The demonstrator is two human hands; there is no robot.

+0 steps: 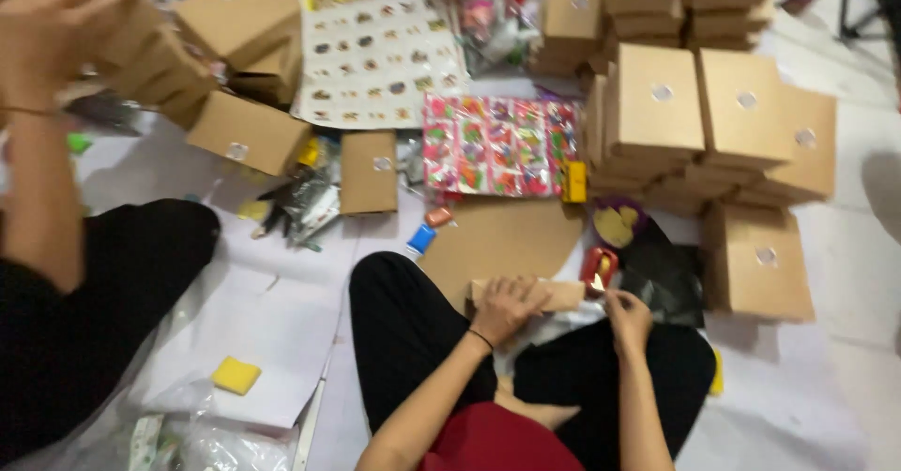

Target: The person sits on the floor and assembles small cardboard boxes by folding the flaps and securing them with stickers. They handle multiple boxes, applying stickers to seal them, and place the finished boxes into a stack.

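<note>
I sit cross-legged on the floor in black trousers. My left hand (pixel 507 307), with a dark band on its wrist, lies over a flat brown cardboard box (pixel 563 294) held above my lap. My right hand (pixel 627 317) pinches at the right end of that box with its fingers closed; what lies between the fingertips is too blurred to tell. A red tape dispenser (pixel 599 266) rests just beyond my right hand, beside a black plastic bag (pixel 668 279).
Stacks of sealed brown boxes (pixel 713 114) fill the right. A red sheet of small packets (pixel 497 144), a printed white sheet (pixel 375 49), a round cardboard piece (pixel 507 236) and a yellow sponge (pixel 236 375) lie around. Another person's raised arm (pixel 38 152) and leg are at left.
</note>
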